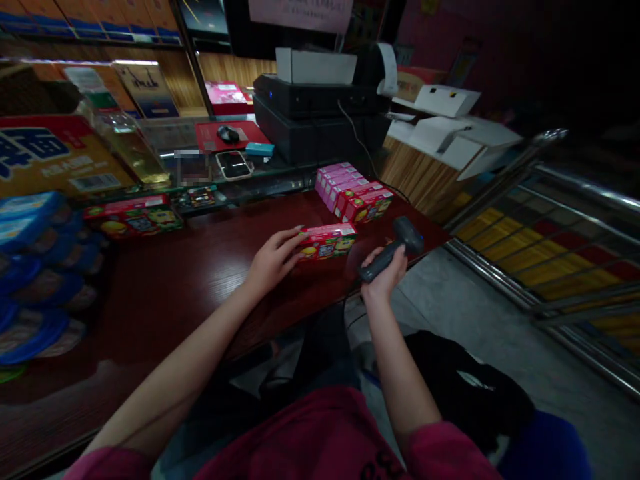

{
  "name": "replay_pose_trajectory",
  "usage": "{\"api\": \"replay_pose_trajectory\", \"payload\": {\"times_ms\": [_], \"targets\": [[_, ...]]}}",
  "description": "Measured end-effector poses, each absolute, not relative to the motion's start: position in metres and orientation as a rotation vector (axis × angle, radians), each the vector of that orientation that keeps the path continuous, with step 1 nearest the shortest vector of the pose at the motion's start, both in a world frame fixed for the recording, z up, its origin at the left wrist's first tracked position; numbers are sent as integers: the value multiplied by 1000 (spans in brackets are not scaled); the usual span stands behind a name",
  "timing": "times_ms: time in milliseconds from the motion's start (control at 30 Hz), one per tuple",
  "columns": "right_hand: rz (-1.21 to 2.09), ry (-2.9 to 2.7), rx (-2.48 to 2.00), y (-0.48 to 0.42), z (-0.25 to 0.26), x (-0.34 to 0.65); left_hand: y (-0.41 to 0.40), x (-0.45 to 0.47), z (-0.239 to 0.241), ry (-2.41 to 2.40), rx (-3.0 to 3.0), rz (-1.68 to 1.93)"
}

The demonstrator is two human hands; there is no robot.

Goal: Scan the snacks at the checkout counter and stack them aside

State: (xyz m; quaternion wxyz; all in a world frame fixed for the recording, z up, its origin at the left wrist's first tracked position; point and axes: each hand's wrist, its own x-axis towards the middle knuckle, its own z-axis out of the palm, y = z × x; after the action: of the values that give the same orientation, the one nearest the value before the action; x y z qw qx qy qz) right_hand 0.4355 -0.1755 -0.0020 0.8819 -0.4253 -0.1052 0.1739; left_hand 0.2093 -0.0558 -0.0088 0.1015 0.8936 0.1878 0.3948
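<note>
My left hand (274, 261) grips the left end of a small red carton (327, 243) with fruit pictures, which sits on the dark red counter (170, 293). My right hand (389, 279) is wrapped round the handle of a dark grey barcode scanner (409, 235), whose head points up and away over the counter's right edge. Just beyond the carton stands a row of more red cartons (367, 202), joined to several pink cartons (340, 180). Another red carton (135, 219) lies at the left by the glass ledge.
Blue-lidded tubs (35, 287) are stacked at the left, near a bottle (127, 143) and an orange box (55, 157). A black till unit (320, 127) stands at the back. A phone (233, 165) and mouse (228, 134) lie near it. Metal railing (530, 247) runs along the right.
</note>
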Motion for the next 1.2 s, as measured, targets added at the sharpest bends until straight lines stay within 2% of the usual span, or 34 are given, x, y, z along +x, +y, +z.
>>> {"api": "replay_pose_trajectory", "payload": {"times_ms": [333, 533, 733, 900, 1033, 1100, 1200], "targets": [[245, -125, -875, -176, -9, 450, -71, 387, -8, 667, 2794, 1194], [266, -187, -885, -176, -9, 450, -61, 407, -7, 873, 2692, 1220], [300, -210, -859, -178, -8, 450, -61, 407, -7, 872, 2602, 1208], [330, -220, -861, -180, -2, 448, -68, 384, -4, 927, 2610, 1160], [402, -394, -882, -176, 9, 431, -57, 315, -5, 1073, 2635, 1190], [515, -512, -876, -168, 18, 413, -43, 263, -7, 1200, 2633, 1258], [855, -669, -841, -146, 30, 378, -17, 175, -10, 1450, 2606, 1390]]}}
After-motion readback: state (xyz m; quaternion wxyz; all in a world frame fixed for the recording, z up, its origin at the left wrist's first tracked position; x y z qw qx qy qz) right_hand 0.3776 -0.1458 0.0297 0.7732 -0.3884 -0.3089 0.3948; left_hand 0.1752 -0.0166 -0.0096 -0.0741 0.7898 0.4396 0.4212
